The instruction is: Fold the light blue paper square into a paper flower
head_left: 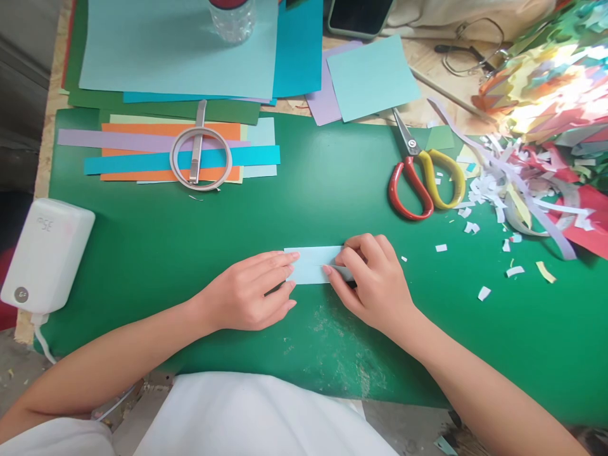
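A small light blue piece of paper [311, 259] lies on the green mat in front of me. My left hand [254, 288] rests on the paper's left end, its fingers stretched out and its fingertips touching the edge. At the other end, the curled fingers and thumb of my right hand [373, 275] grip the paper, where a part appears lifted or folded over. The paper's right edge is hidden behind those fingers.
Scissors [412, 152] with red and yellow handles lie beyond my right hand, near paper scraps [489, 190]. Tape rolls [228, 158] sit on coloured paper strips at the left. A white power bank [50, 253], a plastic bottle [232, 22] and a phone [360, 16] are around the edges.
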`<action>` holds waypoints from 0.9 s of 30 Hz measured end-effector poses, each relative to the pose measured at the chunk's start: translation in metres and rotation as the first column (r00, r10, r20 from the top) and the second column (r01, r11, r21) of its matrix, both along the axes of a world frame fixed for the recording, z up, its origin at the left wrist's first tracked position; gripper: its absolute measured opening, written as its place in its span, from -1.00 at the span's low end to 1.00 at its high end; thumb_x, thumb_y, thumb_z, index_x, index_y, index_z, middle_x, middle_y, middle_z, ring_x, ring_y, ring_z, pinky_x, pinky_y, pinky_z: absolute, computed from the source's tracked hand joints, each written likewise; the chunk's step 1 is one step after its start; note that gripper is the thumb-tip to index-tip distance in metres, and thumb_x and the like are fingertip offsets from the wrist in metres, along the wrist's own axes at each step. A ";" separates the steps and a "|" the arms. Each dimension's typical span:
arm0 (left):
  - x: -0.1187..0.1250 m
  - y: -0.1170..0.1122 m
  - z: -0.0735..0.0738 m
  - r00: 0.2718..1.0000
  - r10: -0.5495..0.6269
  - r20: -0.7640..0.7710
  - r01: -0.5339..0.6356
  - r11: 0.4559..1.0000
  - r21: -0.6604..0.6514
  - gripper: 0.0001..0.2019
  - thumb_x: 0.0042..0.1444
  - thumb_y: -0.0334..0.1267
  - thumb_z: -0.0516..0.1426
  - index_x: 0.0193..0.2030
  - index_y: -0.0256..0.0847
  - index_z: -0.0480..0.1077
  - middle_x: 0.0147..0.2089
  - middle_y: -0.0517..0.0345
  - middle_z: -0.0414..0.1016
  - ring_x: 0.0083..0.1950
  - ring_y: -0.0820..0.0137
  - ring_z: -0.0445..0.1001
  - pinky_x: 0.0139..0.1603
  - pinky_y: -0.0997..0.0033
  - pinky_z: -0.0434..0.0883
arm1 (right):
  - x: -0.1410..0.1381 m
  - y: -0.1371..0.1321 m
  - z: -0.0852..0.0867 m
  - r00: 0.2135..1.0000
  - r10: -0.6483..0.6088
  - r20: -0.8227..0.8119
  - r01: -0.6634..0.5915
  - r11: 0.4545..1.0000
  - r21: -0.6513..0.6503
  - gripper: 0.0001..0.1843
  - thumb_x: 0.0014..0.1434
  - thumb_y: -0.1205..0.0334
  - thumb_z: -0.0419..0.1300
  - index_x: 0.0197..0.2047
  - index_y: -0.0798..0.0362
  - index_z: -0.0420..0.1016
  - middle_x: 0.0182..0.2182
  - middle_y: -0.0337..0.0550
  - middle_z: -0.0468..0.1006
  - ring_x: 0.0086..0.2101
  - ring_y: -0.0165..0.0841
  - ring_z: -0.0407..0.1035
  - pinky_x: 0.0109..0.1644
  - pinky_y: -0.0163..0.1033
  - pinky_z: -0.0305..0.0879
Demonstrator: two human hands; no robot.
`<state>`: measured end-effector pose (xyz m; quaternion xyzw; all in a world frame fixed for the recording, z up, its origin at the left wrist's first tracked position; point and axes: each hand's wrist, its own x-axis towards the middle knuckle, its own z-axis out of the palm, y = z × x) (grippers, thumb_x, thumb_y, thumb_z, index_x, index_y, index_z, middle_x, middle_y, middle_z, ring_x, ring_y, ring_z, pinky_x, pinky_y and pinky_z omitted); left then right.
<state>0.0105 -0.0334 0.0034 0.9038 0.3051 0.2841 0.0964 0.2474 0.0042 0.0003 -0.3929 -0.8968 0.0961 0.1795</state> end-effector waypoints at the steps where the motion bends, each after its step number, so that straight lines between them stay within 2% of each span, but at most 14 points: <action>1: 0.000 0.000 0.000 1.000 0.003 0.000 -0.003 1.000 0.001 -0.89 0.14 -0.36 0.18 -0.30 -0.41 0.48 -0.22 -0.12 0.57 0.07 0.08 0.56 0.09 0.14 0.59 | 0.000 0.000 0.000 1.000 0.000 -0.001 0.000 1.000 -0.001 -0.84 0.22 0.28 0.17 -0.38 0.08 0.29 -0.35 -0.08 0.34 -0.39 -0.34 0.06 -0.30 -0.19 0.14; 10: -0.001 0.000 0.000 0.999 0.000 -0.048 0.000 1.000 -0.004 -0.84 0.16 -0.31 0.15 -0.23 -0.40 0.46 -0.15 -0.15 0.57 0.12 0.11 0.53 0.14 0.16 0.56 | 0.000 -0.001 -0.001 0.998 -0.015 0.059 0.014 1.000 0.018 -0.83 0.24 0.33 0.13 -0.40 0.07 0.28 -0.35 -0.09 0.33 -0.38 -0.34 0.05 -0.30 -0.21 0.14; 15: -0.001 0.000 0.000 0.995 -0.003 -0.105 0.002 1.000 -0.009 -0.76 0.19 -0.25 0.13 -0.13 -0.40 0.46 -0.07 -0.15 0.57 0.14 0.14 0.52 0.14 0.17 0.55 | 0.000 -0.001 -0.002 0.995 -0.026 0.095 0.022 0.999 0.039 -0.83 0.26 0.32 0.11 -0.40 0.06 0.29 -0.35 -0.08 0.33 -0.38 -0.32 0.04 -0.30 -0.20 0.12; 21: -0.001 0.001 0.002 0.984 -0.019 -0.176 0.018 1.000 -0.005 -0.71 0.23 -0.20 0.09 -0.05 -0.37 0.48 0.03 -0.04 0.57 0.15 0.19 0.50 0.14 0.20 0.52 | -0.001 -0.001 -0.002 0.994 -0.030 0.109 0.021 0.997 0.077 -0.83 0.26 0.32 0.11 -0.40 0.08 0.30 -0.36 -0.07 0.33 -0.39 -0.33 0.03 -0.31 -0.21 0.12; 27: -0.003 0.000 0.003 0.967 -0.060 -0.247 0.051 0.998 -0.045 -0.65 0.24 -0.16 0.09 0.08 -0.30 0.46 0.18 0.07 0.50 0.20 0.16 0.44 0.16 0.15 0.47 | 0.000 -0.001 -0.004 0.994 -0.031 0.103 0.027 0.999 0.043 -0.82 0.26 0.32 0.11 -0.41 0.06 0.28 -0.36 -0.09 0.32 -0.39 -0.33 0.02 -0.30 -0.21 0.10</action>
